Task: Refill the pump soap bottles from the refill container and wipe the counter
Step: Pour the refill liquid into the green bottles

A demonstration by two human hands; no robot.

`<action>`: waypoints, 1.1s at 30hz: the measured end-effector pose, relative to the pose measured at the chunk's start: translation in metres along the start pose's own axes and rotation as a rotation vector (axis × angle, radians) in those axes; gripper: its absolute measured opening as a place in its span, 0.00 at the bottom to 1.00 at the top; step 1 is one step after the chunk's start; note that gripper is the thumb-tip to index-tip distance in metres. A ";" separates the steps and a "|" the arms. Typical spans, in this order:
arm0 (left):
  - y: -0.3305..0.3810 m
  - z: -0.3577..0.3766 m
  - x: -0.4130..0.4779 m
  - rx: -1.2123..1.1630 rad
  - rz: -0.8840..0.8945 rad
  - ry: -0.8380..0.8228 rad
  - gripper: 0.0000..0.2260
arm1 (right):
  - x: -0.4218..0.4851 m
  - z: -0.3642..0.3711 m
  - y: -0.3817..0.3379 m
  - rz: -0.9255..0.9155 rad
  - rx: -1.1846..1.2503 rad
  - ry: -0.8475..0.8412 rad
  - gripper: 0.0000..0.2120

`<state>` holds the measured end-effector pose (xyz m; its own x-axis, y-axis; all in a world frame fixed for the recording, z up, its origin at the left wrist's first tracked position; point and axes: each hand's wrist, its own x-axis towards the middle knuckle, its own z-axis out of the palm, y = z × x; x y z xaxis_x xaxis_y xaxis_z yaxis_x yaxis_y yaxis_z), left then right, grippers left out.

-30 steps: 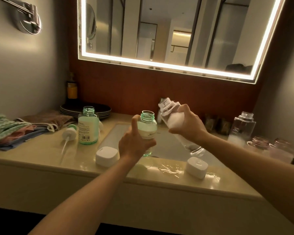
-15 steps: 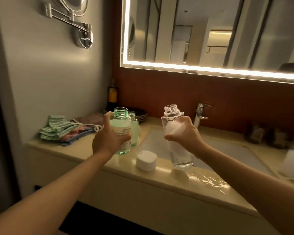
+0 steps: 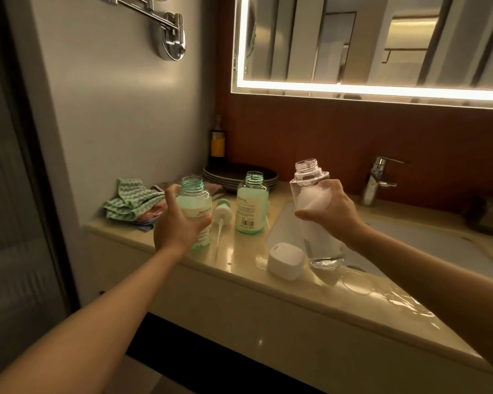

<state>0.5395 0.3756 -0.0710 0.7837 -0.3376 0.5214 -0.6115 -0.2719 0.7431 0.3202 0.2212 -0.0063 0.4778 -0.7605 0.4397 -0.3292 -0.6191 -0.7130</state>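
Note:
My left hand [image 3: 177, 223] grips an uncapped green soap bottle [image 3: 195, 204] just above the counter [image 3: 239, 268], upright. A second uncapped green bottle [image 3: 251, 204] stands on the counter to its right, and a white pump head [image 3: 222, 214] with its tube lies between them. My right hand [image 3: 332, 210] holds a tall clear refill bottle [image 3: 315, 217] upright at the sink's left edge; its mouth is open and white liquid shows inside. A white square cap [image 3: 286, 260] lies on the counter beside its base.
Folded cloths [image 3: 131, 201] lie at the counter's left end, with stacked dark plates [image 3: 236, 173] and a dark bottle [image 3: 217, 142] behind. The tap [image 3: 377, 180] stands behind the sink [image 3: 427, 237]. Spilled liquid [image 3: 396, 300] shines on the counter's front right. A wall closes the left side.
The clear bottle has gone from tilted toward the green bottle to upright. My left hand has carried the green bottle left, close to the counter. The view has swung left.

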 end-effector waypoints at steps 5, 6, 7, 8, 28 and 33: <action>-0.008 0.009 0.009 -0.012 0.037 -0.060 0.40 | 0.005 0.002 0.001 0.000 -0.013 -0.005 0.36; -0.006 0.010 0.008 -0.010 0.069 -0.022 0.41 | 0.006 0.002 0.001 0.002 -0.016 -0.006 0.36; -0.002 0.011 0.006 0.000 0.123 0.051 0.42 | 0.006 0.002 0.001 0.003 -0.015 -0.009 0.36; 0.002 0.011 0.004 0.018 0.208 0.144 0.40 | 0.006 0.002 0.000 0.001 -0.013 -0.013 0.36; 0.066 0.105 0.018 -0.207 -0.106 -0.231 0.49 | 0.008 0.009 0.002 -0.063 0.000 -0.041 0.35; 0.074 0.114 0.016 -0.126 -0.105 -0.194 0.45 | 0.005 0.006 0.003 -0.051 0.016 -0.014 0.35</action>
<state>0.4937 0.2471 -0.0556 0.7994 -0.4831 0.3572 -0.4998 -0.2048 0.8416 0.3270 0.2168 -0.0095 0.5047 -0.7250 0.4687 -0.2908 -0.6539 -0.6984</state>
